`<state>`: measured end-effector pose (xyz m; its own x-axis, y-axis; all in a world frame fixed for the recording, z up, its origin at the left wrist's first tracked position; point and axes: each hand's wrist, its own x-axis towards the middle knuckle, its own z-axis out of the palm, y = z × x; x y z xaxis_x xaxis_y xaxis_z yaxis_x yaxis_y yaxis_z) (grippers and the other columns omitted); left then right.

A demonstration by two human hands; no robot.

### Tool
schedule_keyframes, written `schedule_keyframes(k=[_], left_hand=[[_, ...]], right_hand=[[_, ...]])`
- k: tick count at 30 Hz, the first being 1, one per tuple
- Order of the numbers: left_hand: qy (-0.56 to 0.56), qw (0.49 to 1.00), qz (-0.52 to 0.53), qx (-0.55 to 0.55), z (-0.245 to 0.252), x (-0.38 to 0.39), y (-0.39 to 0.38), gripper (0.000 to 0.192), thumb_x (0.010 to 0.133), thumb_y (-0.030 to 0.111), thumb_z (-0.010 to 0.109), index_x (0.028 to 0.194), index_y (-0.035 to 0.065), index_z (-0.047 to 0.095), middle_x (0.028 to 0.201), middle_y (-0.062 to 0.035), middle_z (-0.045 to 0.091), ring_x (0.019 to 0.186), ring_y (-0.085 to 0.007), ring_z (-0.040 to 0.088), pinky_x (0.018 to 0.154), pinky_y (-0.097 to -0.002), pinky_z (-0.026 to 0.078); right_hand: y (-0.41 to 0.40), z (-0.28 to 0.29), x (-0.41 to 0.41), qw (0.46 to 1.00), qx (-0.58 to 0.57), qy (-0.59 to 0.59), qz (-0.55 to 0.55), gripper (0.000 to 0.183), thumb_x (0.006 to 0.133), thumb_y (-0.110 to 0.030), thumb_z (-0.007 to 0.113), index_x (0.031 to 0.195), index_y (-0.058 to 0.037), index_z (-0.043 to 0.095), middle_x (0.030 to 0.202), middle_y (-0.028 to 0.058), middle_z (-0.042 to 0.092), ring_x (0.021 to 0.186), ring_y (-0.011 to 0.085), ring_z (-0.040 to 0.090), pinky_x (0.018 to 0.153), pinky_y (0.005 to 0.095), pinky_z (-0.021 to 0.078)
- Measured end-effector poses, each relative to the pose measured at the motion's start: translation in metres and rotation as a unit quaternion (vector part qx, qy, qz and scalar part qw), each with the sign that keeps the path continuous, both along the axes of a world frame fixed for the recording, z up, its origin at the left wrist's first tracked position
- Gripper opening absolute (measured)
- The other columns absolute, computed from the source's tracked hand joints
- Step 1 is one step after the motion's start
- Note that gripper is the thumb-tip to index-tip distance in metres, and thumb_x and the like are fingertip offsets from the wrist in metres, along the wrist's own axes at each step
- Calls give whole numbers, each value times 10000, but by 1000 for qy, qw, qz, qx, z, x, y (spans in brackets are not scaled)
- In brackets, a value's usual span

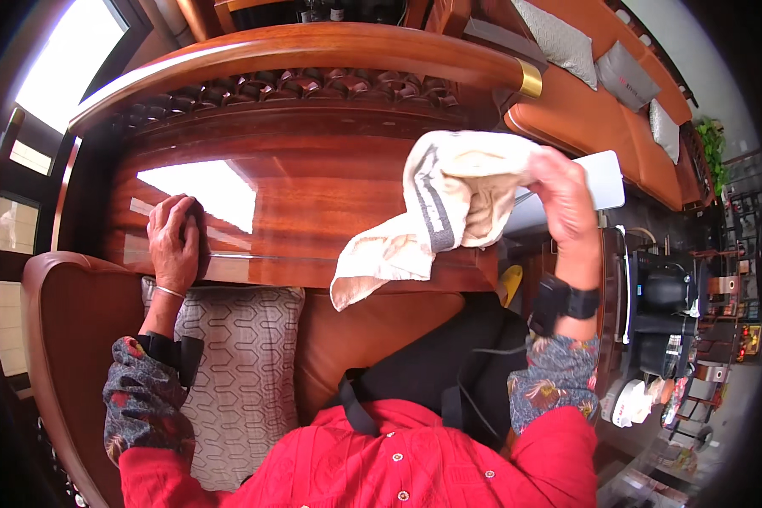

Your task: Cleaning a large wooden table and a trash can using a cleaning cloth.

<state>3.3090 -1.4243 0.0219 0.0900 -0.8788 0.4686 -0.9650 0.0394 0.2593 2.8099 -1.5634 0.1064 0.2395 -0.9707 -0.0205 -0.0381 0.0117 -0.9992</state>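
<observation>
My right hand [562, 190] is raised at the right end of a polished wooden panel [330, 190], pinching a cream cloth towel [463, 184]. The towel has a grey stripe and hangs in loose folds to the left, in front of the panel. Its lower corner droops past the panel's near edge. My left hand [174, 238] rests on the panel's left part, fingers bent and holding nothing. Bright window light reflects off the glossy wood just above it. Both wrists wear black straps, with patterned sleeve covers below them.
Beyond the panel runs a carved lattice [330, 86] under a curved wooden rail [317, 51] with a brass end. A patterned cushion [238, 374] lies on the brown leather seat [368, 324] before me. At right are a pale flat object [603, 181] and another leather sofa [584, 120].
</observation>
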Motion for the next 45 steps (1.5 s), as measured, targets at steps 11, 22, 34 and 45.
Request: schedule_keyframes(k=[11,22,34,45], left_hand=[[9,1000,6,-9,1,0,-1,281,840,83,545,1112,78,614,1147,-91,584,1121,-295,511,990,-401,375],[13,1000,5,-6,0,2,2,292,828,68,548,1114,80,610,1146,-91,582,1122,-293,508,981,-401,383],[2,1000,18,-12,-2,2,-1,285,828,79,552,1107,87,613,1148,-91,585,1116,-295,515,978,-398,394],[6,1000,11,-9,2,0,0,275,835,73,552,1102,84,612,1144,-86,583,1118,-292,511,973,-399,395]], right_hand=[[8,16,57,964,-150,-152,-156,205,944,-144,579,1059,5,660,977,40,654,830,87,594,749,235,484],[-71,-47,138,826,-421,373,-33,253,923,-170,508,1080,13,584,1103,204,584,1005,384,570,860,426,464],[-78,-41,139,773,-427,468,-15,333,833,-43,479,1149,33,550,1137,248,576,1055,424,561,898,469,472],[-44,-46,128,747,-413,521,6,386,794,4,545,1175,-10,484,1123,210,567,980,424,588,811,485,502]])
